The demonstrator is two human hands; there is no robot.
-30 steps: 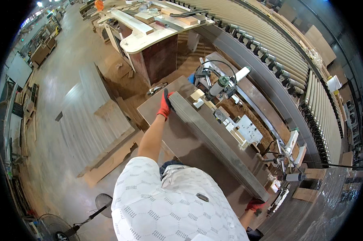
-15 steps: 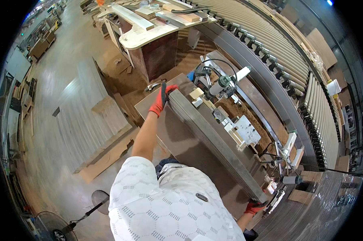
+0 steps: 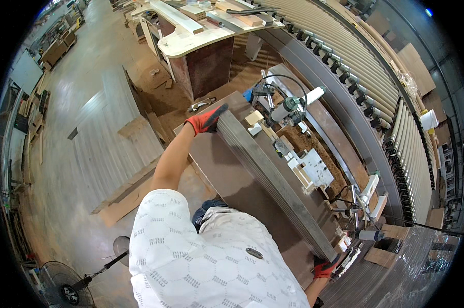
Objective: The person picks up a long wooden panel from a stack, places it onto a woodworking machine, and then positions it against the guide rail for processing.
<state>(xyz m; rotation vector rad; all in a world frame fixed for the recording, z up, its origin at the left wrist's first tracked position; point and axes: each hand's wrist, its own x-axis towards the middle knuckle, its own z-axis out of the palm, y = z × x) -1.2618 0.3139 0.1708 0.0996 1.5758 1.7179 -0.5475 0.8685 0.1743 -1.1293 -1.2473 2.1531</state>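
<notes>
A stack of long, narrow grey boards [image 3: 280,187] lies diagonally across a brown worktable [image 3: 226,177], edges lined up. My left hand [image 3: 205,122], in a red glove with dark palm and fingers, rests against the far left end. Its fingers are stretched out, flat along the end. Around the near right end sits my right hand [image 3: 324,269], gloved alike, with thumb and fingers on either side of the boards. Just beyond the stack stands a machine fixture with a grey-green motor [image 3: 286,110] and a white plate [image 3: 316,168].
Behind the fixture runs a roller conveyor [image 3: 339,41]. A bench with a pale curved top [image 3: 191,43] holds wood pieces. Grey panels [image 3: 101,149] are piled on the floor to the left. A fan [image 3: 65,287] stands lower left, and film-wrapped panels [image 3: 396,272] lower right.
My left hand has shifted from gripping with spread fingers to lying flat against the stack's end. The stack has hardly moved on the table. The whole view has tilted slightly.
</notes>
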